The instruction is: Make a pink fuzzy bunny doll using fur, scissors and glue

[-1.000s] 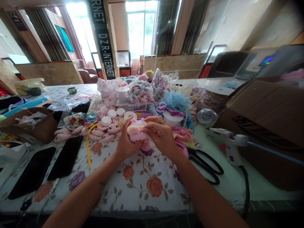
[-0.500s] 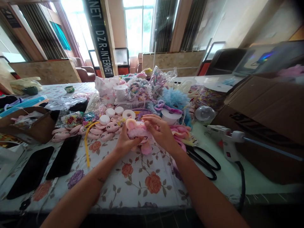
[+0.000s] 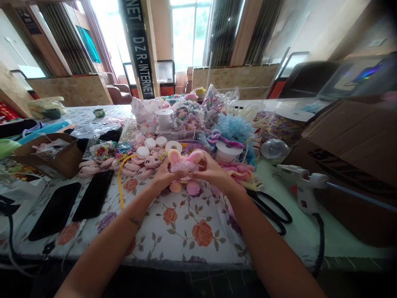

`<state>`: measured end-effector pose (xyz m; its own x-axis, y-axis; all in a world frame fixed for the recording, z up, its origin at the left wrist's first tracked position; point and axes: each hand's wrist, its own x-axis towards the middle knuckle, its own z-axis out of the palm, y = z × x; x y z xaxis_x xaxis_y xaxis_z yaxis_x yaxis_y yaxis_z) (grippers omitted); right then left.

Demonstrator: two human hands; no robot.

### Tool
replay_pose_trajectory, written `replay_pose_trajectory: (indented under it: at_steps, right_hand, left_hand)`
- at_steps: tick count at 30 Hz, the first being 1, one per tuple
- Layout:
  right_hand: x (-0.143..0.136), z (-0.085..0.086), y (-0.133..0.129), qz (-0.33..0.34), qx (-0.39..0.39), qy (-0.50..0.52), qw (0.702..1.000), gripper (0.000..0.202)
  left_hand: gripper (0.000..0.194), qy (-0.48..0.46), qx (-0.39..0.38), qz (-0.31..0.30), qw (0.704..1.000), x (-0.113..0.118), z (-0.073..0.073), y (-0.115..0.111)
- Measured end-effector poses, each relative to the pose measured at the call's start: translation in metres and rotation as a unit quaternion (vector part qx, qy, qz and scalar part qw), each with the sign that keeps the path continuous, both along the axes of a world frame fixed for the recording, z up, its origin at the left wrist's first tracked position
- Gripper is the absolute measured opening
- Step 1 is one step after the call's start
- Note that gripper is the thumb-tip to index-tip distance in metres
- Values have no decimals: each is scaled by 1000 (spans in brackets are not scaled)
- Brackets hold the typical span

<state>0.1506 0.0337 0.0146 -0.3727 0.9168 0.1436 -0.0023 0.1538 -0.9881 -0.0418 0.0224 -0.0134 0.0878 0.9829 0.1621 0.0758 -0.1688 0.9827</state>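
A fluffy pink doll head (image 3: pixel 183 165) with two upright ears and two pompoms below it is held above the flowered cloth. My left hand (image 3: pixel 163 174) grips its left side, thumb across the front. On the other side my right hand (image 3: pixel 212 170) grips it too, thumb also at the front. The thumbs and fluff cover much of the face. Several loose doll faces (image 3: pixel 152 161) lie to the left of my left hand, near white round caps (image 3: pixel 150 143). Pink and yellow fuzzy strips (image 3: pixel 238 170) lie just right of my right hand.
Black-handled scissors (image 3: pixel 273 209) and a hot glue gun (image 3: pixel 302 186) lie to the right, beside a large cardboard box (image 3: pixel 350 165). Two dark phones (image 3: pixel 93 195) rest at left, near a small open box (image 3: pixel 58 159). Spools, fluffy yarn (image 3: pixel 234 130) and plastic bags are heaped behind.
My right hand has moved from the top of the doll head down to its right side. Both ears now show. The view has shifted slightly left.
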Motion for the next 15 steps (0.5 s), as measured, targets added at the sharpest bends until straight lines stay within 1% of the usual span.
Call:
replay_pose_trajectory:
  at_steps: [2,5,8,10,12,15]
  right_hand:
    - [0,-2,-2,34,-3,-1,999,58]
    - [-1,-5,-2,30,-5,1,1000,55]
    - [-4,-8,-2,41,-4,3,999,43]
    - [-6,-9,-2,46,3,4,999,41]
    - [-8,-9,-3,43,10,3,999,41]
    - [-9,-10,-5,17,20,-5,1000,36]
  left_hand:
    - [60,-9,6,-16,1000,-2,-1,1]
    - [61,-34,11,-46,998,-5,-2,1]
    - [58,-108,-4,-64,992,-9,1,2]
    - [58,-155,-8,-53,987,-12,4,4]
    - [58,-178,-10,-53,983,-16,7,6]
    - [63,-205,-52,-103,972,-17,7,6]
